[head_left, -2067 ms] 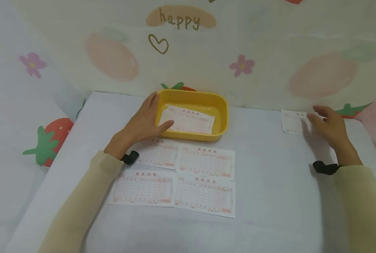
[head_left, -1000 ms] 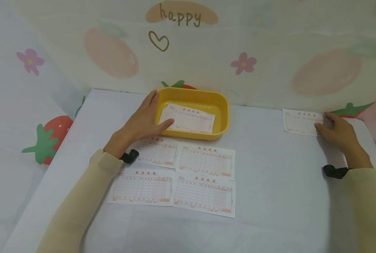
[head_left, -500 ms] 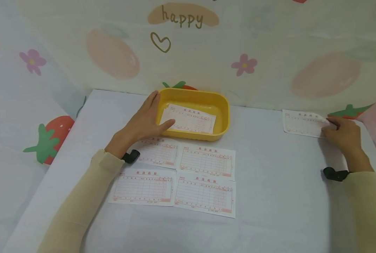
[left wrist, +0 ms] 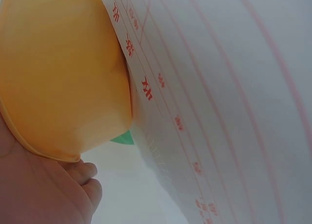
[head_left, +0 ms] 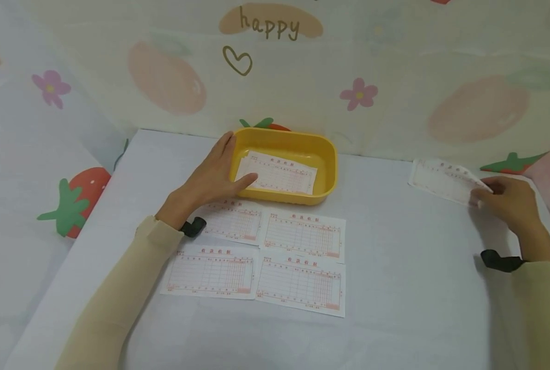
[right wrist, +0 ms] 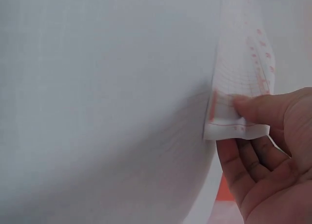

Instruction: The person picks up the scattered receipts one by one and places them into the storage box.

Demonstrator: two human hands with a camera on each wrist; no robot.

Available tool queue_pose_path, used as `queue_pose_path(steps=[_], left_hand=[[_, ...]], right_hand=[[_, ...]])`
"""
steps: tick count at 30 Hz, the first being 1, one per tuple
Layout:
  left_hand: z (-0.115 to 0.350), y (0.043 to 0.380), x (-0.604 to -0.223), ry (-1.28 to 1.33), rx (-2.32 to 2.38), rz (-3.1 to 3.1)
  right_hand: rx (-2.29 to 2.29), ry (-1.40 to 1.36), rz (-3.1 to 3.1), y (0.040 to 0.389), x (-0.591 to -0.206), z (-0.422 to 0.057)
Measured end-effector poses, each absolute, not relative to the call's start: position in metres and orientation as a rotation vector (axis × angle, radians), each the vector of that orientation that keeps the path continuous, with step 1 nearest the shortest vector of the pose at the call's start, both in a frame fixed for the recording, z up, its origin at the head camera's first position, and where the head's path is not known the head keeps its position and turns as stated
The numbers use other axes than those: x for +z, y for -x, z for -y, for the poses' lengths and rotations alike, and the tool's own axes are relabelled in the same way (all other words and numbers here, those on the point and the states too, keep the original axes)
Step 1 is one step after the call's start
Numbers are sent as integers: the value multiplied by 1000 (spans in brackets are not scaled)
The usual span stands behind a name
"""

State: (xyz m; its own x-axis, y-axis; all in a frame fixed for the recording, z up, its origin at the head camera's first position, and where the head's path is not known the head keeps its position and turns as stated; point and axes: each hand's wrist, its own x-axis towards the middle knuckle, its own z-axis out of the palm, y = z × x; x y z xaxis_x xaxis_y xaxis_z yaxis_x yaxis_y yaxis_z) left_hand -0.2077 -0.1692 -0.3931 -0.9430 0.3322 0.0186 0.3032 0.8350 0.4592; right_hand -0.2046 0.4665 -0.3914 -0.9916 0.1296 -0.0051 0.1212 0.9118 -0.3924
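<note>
A printed slip (head_left: 441, 180) extends leftward from the right hand (head_left: 512, 203), which pinches its bent-up right end near the back right of the tabletop (head_left: 404, 288). The left hand (head_left: 207, 172) lies spread against the left end of the yellow tray (head_left: 284, 196), thumb reaching over its front edge.

Both long sleeves, the left sleeve (head_left: 113, 293) and the right sleeve (head_left: 540, 313), are plain pale beige cloth with a soft, matte look. The left cuff (head_left: 159, 231) is slightly crumpled and looks a little loose; the right cuff (head_left: 538, 266) ends in a straighter edge. Beside each cuff is a small black piece, one at the left wrist (head_left: 193, 227) and one at the right wrist (head_left: 502, 261), both with rounded ends. The left hand (head_left: 210, 177) and right hand (head_left: 512, 203) are bare.
</note>
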Motion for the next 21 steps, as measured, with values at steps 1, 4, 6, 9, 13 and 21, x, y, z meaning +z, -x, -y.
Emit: queue_pose_path(steps=[1, 4, 6, 9, 13, 21], left_hand=[[169, 208, -393, -514, 726, -2949], [169, 209, -393, -513, 733, -2948], [169, 209, -393, -515, 735, -2949], [170, 210, -393, -520, 737, -2950], [169, 210, -393, -528, 738, -2949], [169, 209, -394, -530, 730, -2951]], right_hand=[[651, 209, 3055, 203, -391, -467], [761, 228, 3055, 200, -390, -468], [864, 249, 3047, 197, -389, -468], [1001, 312, 3026, 192, -388, -467], [1090, 459, 3001, 185, -387, -462], [1423, 639, 2854, 171, -387, -452]])
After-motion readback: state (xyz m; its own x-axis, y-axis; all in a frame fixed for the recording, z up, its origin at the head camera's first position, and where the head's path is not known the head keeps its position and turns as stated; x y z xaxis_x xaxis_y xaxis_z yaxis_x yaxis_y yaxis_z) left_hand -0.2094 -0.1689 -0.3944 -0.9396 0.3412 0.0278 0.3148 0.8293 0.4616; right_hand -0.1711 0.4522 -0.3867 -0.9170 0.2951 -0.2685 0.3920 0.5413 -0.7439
